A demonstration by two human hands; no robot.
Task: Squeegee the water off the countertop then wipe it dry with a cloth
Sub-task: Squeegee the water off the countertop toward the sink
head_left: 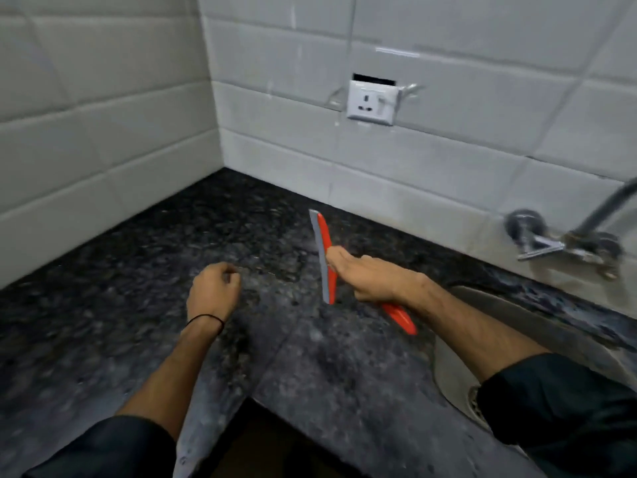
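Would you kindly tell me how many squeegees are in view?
1. The red squeegee is held in the right hand over the dark countertop, towards the back wall. Others may lie outside the frame.

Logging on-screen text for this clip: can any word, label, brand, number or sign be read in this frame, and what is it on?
No text can be read.
Wall socket: any marking is too blurred to tell.
Red squeegee in the right hand: no print visible.
Tap, tiles, countertop: nothing written.
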